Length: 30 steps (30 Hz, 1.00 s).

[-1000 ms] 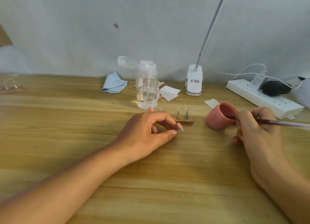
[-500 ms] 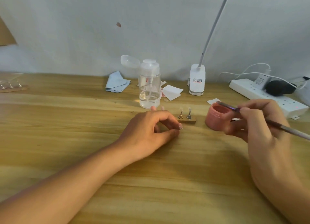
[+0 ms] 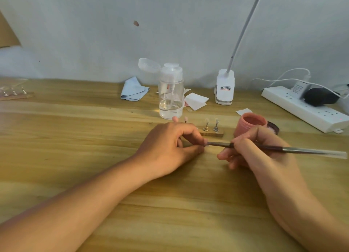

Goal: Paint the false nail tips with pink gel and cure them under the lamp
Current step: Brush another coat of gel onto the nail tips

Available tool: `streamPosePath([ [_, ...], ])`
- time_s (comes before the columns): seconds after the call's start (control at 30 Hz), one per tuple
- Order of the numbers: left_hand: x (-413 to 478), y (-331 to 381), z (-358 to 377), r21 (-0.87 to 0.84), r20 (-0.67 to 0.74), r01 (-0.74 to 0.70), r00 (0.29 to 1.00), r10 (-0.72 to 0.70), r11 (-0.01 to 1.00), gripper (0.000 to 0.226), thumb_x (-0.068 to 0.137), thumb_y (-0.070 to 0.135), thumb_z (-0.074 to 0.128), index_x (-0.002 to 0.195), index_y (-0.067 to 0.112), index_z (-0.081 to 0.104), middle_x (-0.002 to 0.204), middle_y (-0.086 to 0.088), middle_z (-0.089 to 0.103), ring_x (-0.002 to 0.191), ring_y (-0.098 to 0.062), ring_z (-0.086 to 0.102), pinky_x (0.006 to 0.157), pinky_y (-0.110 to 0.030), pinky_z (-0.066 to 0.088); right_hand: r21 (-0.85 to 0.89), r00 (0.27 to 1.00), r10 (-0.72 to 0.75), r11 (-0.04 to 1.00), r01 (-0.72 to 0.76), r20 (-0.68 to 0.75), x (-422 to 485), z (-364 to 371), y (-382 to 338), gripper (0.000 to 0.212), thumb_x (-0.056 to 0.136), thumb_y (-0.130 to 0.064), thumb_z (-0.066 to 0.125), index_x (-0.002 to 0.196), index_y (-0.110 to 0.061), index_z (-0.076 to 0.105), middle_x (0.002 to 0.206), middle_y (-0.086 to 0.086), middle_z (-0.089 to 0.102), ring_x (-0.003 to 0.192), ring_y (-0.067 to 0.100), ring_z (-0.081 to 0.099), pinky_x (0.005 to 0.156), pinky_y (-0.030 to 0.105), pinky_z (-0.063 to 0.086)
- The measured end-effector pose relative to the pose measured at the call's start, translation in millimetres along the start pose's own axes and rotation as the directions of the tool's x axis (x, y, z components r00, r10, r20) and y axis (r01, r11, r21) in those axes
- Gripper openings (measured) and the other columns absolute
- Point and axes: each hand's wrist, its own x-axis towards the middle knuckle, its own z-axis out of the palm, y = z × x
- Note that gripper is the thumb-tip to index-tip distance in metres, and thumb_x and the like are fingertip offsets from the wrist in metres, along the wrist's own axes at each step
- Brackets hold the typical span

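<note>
The head camera looks down at two bare arms on a wooden counter [image 3: 94, 138]. The left hand [image 3: 170, 148] rests on its side with the fingers curled in. Its thumb and first finger pinch a tiny nail tip [image 3: 205, 143], which is mostly hidden. The right hand [image 3: 260, 153] lies just beside it, fingers curled round a thin brush [image 3: 283, 149] like a pencil. The brush lies almost flat, and its front end touches the left fingertips [image 3: 200, 140].

Just behind the hands sits a small wooden holder [image 3: 212, 133] with two more nail tips [image 3: 207, 119] standing upright on little pegs. The open pink gel pot [image 3: 249, 123] is right of the holder, close behind the right hand.

Farther back – near the wall – stand a clear pump bottle [image 3: 171, 97], a blue cloth [image 3: 133, 90], some white paper squares [image 3: 195, 100] and the white lamp clip [image 3: 224, 87]. A power strip [image 3: 306, 110] lies at the far right.
</note>
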Motion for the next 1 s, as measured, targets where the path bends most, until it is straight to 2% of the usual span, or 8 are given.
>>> streamPosePath([
  [0.27, -0.8, 0.7, -0.9, -0.01, 0.008, -0.017, 1.0, 0.017, 1.0, 0.005, 0.085, 0.017, 0.076, 0.087, 0.022, 0.075, 0.057, 0.037, 0.056, 0.038, 0.001, 0.039, 0.049, 0.0, 0.029, -0.023, 1.0, -0.014, 1.0, 0.014, -0.02, -0.4, -1.5, -0.8, 0.014, 0.083, 0.003, 0.054, 0.07, -0.003, 0.051, 0.063, 0.015, 0.069, 0.051, 0.017, 0.053, 0.051, 0.019, 0.047],
  [0.53, -0.8, -1.1, -0.6, -0.033, 0.013, 0.01, 1.0, -0.01, 0.999, 0.007, 0.084, 0.021, 0.076, 0.086, 0.027, 0.075, 0.075, 0.031, 0.067, 0.041, -0.001, 0.041, 0.057, -0.001, 0.031, 0.045, 0.995, -0.082, 0.995, 0.084, -0.053, -0.2, -3.4, -0.4, 0.012, 0.088, 0.008, 0.05, 0.076, 0.004, 0.049, 0.063, 0.011, 0.066, 0.051, 0.016, 0.055, 0.047, 0.019, 0.045],
  [0.6, -0.8, -1.4, -1.1, -0.042, 0.022, 0.013, 1.0, -0.012, 0.999, 0.009, 0.084, 0.021, 0.076, 0.085, 0.03, 0.074, 0.081, 0.028, 0.07, 0.044, 0.0, 0.043, 0.059, -0.001, 0.031, 0.059, 0.987, -0.156, 0.986, 0.158, -0.04, 0.1, -5.8, -0.8, 0.011, 0.09, 0.01, 0.049, 0.083, 0.002, 0.052, 0.078, 0.007, 0.069, 0.058, 0.019, 0.06, 0.053, 0.023, 0.048],
  [0.7, 0.4, -1.8, -1.4, -0.057, 0.034, 0.018, 0.999, -0.016, 0.998, 0.012, 0.085, 0.021, 0.075, 0.083, 0.032, 0.071, 0.082, 0.027, 0.069, 0.045, 0.003, 0.043, 0.058, 0.0, 0.031, -0.024, 0.982, -0.182, 0.983, 0.183, 0.053, -1.4, -4.9, -2.9, 0.009, 0.084, -0.002, 0.066, 0.088, -0.009, 0.063, 0.081, 0.005, 0.074, 0.073, 0.021, 0.067, 0.072, 0.032, 0.055],
  [0.77, 0.8, -2.6, -1.6, -0.086, 0.028, 0.029, 0.999, -0.027, 0.996, 0.015, 0.085, 0.019, 0.076, 0.082, 0.033, 0.07, 0.081, 0.026, 0.069, 0.044, 0.003, 0.042, 0.055, 0.0, 0.031, -0.03, 0.985, -0.157, 0.987, 0.16, 0.078, -3.1, -3.4, -4.2, 0.009, 0.08, -0.016, 0.075, 0.081, -0.013, 0.067, 0.077, 0.008, 0.074, 0.071, 0.016, 0.066, 0.07, 0.028, 0.055],
  [0.8, 0.7, -2.7, -1.7, -0.104, 0.025, 0.032, 0.999, -0.029, 0.994, 0.016, 0.085, 0.018, 0.076, 0.081, 0.033, 0.07, 0.08, 0.026, 0.069, 0.042, 0.003, 0.041, 0.054, 0.0, 0.031, -0.016, 0.986, -0.149, 0.988, 0.151, 0.07, -2.8, -3.6, -3.8, 0.009, 0.083, -0.017, 0.07, 0.079, -0.011, 0.067, 0.074, 0.01, 0.073, 0.067, 0.016, 0.064, 0.066, 0.024, 0.055],
  [0.9, 0.5, -2.5, -2.3, -0.129, 0.02, 0.029, 0.999, -0.026, 0.991, 0.016, 0.085, 0.017, 0.075, 0.081, 0.032, 0.07, 0.081, 0.026, 0.069, 0.04, 0.001, 0.039, 0.049, -0.001, 0.029, 0.03, 0.994, -0.104, 0.994, 0.103, 0.03, -1.0, -5.4, -1.0, 0.01, 0.089, 0.0, 0.06, 0.081, -0.007, 0.062, 0.068, 0.012, 0.072, 0.061, 0.016, 0.063, 0.061, 0.019, 0.053],
  [1.0, 0.8, -2.3, -2.1, -0.14, 0.016, 0.035, 0.999, -0.033, 0.99, 0.016, 0.085, 0.017, 0.075, 0.082, 0.031, 0.07, 0.083, 0.026, 0.07, 0.04, 0.0, 0.038, 0.045, -0.006, 0.027, 0.026, 0.997, -0.074, 0.997, 0.073, 0.038, -1.2, -3.9, -0.2, 0.013, 0.088, 0.003, 0.06, 0.079, -0.004, 0.055, 0.07, 0.011, 0.073, 0.058, 0.012, 0.063, 0.06, 0.016, 0.052],
])
